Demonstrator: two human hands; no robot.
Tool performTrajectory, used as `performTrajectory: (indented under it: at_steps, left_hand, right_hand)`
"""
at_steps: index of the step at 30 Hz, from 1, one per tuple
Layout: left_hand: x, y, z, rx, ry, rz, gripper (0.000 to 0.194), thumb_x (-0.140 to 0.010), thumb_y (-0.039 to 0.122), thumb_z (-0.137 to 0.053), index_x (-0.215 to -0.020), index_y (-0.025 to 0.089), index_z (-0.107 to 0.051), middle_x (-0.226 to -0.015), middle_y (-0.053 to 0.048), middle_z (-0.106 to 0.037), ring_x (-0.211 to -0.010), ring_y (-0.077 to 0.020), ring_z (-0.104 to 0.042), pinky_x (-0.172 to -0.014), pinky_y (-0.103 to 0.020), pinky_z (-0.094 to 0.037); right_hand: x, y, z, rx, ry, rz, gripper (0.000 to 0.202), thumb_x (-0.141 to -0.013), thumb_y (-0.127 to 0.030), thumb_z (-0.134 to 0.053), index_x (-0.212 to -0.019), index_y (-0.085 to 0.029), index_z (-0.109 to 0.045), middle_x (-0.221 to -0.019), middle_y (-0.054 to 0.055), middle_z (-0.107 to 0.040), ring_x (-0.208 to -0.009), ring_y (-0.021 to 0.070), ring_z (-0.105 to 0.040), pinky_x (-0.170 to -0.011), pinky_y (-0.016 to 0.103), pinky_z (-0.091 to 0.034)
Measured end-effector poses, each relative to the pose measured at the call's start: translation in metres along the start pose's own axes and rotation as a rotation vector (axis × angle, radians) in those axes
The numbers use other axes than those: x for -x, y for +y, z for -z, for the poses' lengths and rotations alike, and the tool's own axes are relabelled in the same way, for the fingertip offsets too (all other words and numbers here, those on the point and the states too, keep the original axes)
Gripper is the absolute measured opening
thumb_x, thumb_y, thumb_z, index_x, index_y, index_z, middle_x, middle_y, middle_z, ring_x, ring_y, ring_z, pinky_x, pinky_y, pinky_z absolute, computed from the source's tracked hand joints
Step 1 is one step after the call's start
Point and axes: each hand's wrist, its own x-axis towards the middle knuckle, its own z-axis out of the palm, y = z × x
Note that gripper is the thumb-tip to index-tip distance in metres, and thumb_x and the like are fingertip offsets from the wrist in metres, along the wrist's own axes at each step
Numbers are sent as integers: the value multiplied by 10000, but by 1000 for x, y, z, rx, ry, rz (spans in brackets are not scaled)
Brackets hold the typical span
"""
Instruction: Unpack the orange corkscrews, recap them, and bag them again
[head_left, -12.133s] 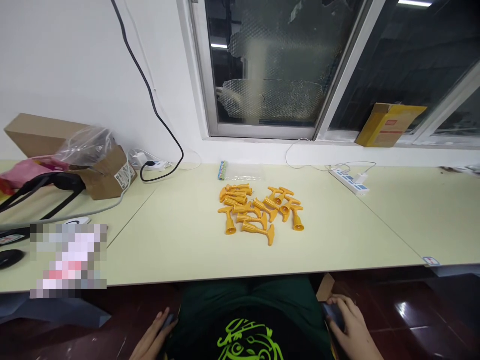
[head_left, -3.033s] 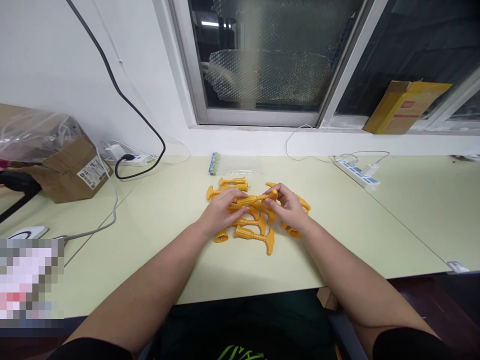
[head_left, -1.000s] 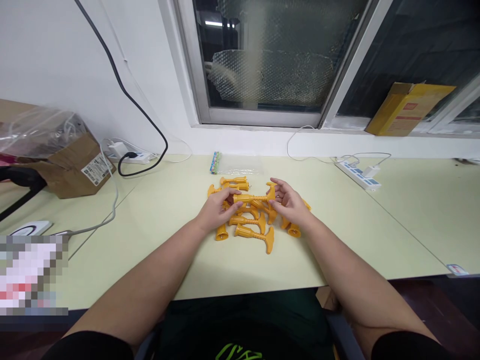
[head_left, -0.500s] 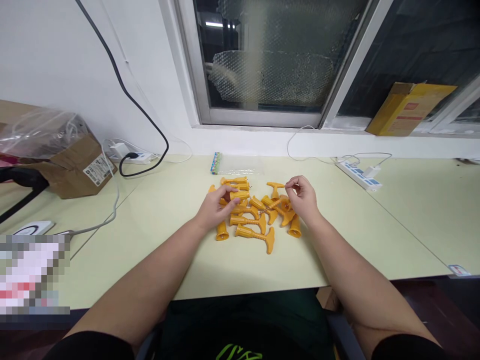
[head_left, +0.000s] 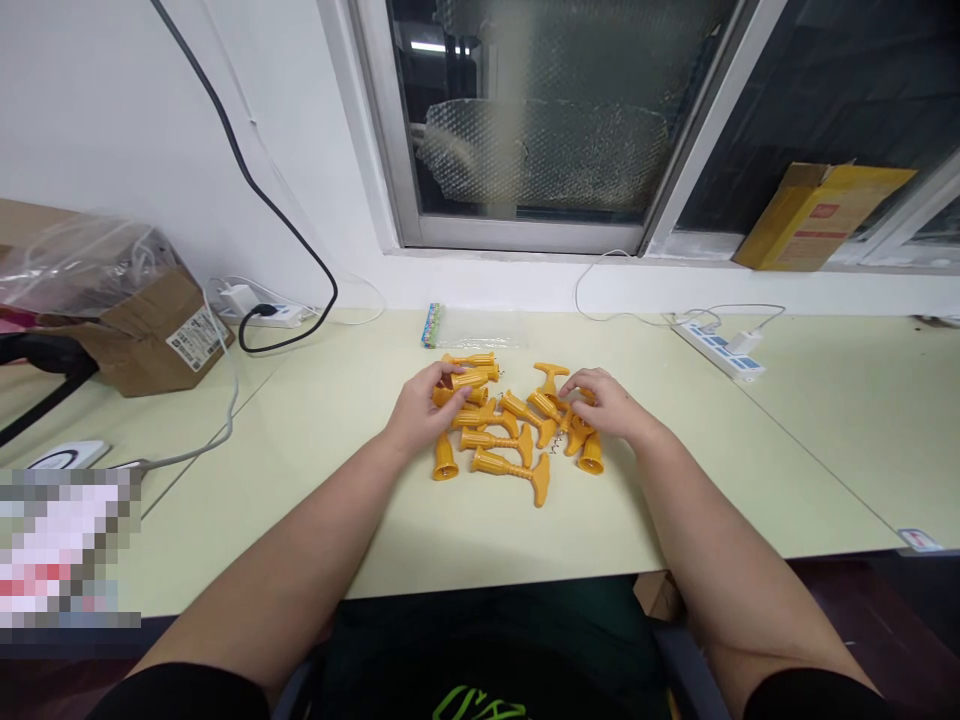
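Yellow plastic corkscrews (head_left: 517, 474) with T-shaped handles lie in a loose pile on the table between my hands. My left hand (head_left: 421, 408) is closed at the pile's left side, thumb and fingers around a ribbed yellow corkscrew (head_left: 471, 378). Over the right side of the pile, my right hand (head_left: 606, 403) has its fingers bent round a yellow corkscrew (head_left: 587, 396), most of it hidden by the fingers. Just below, a bare metal spiral (head_left: 556, 441) shows. A flared yellow sleeve (head_left: 445, 460) stands at the left, another yellow sleeve (head_left: 590, 456) at the right.
A clear plastic bag (head_left: 480, 327) lies behind the pile. Power strips (head_left: 720, 348) with cables sit along the wall. At the left are a cardboard box (head_left: 150, 340) and a black cable (head_left: 247, 170). A yellow carton (head_left: 821, 218) leans against the window.
My right hand has moved down from the upright handle onto the pile's right side. My left hand has lowered slightly with its corkscrew. The metal spiral now shows more plainly.
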Motion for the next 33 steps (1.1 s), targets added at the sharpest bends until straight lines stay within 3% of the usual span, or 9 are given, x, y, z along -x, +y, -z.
performTrajectory:
  at_steps: [4,8,15,18,25,29,33]
  left_hand:
    - [-4,-9,2,-40,86,30,280,-890,368,-673,-1124,217,-645,-1038,-56,-689,-923,-215,-640,-876,-382,-536]
    - [-7,-17,1,-38,139,49,244,-859,317,-684,-1080,214,-670,-1061,-65,-677,-997,-237,-639,-868,-394,-538]
    - [-6,-16,-1,-18,136,51,234,-834,256,-683,-1066,224,-697,-1067,-64,-650,-1032,-235,-633,-901,-397,-541]
    - [-5,-14,-2,-17,129,46,237,-824,245,-688,-1060,226,-690,-1063,-61,-642,-1031,-237,-632,-925,-406,-537]
    - [-4,-15,-1,-15,108,41,230,-828,264,-685,-1055,232,-677,-1063,-58,-643,-1033,-240,-631,-915,-406,-534]
    - [-4,-14,-1,-7,112,46,230,-849,298,-683,-1066,226,-666,-1067,-56,-669,-1025,-238,-638,-905,-399,-533]
    - [-3,-11,-1,10,93,91,261,-862,360,-698,-1080,222,-665,-1077,-52,-695,-952,-225,-644,-888,-394,-539]
  right_hand:
    - [0,7,2,106,-63,-142,265,-826,-215,-586,-993,-268,-784,-1087,67,-731,-1112,317,-605,-1015,470,-448]
    - [1,4,3,79,-138,-217,236,-869,-306,-616,-1030,-279,-786,-1046,59,-742,-1007,266,-655,-881,370,-503]
    - [2,-2,3,-4,-144,-293,259,-843,-333,-657,-1074,-251,-740,-933,46,-731,-816,214,-670,-724,313,-518]
    - [1,0,2,-76,-129,-293,254,-826,-318,-666,-1062,-246,-725,-1020,44,-731,-793,191,-669,-709,302,-525]
    - [3,-3,0,-245,-28,-290,276,-786,-334,-716,-1044,-234,-706,-1000,32,-708,-711,160,-622,-617,281,-514]
    - [1,-10,1,-341,142,-288,231,-796,-364,-711,-980,-229,-675,-951,20,-697,-677,151,-585,-577,275,-483]
    - [0,-13,2,-418,300,-294,250,-815,-435,-722,-948,-240,-639,-749,-17,-613,-567,138,-493,-508,274,-419]
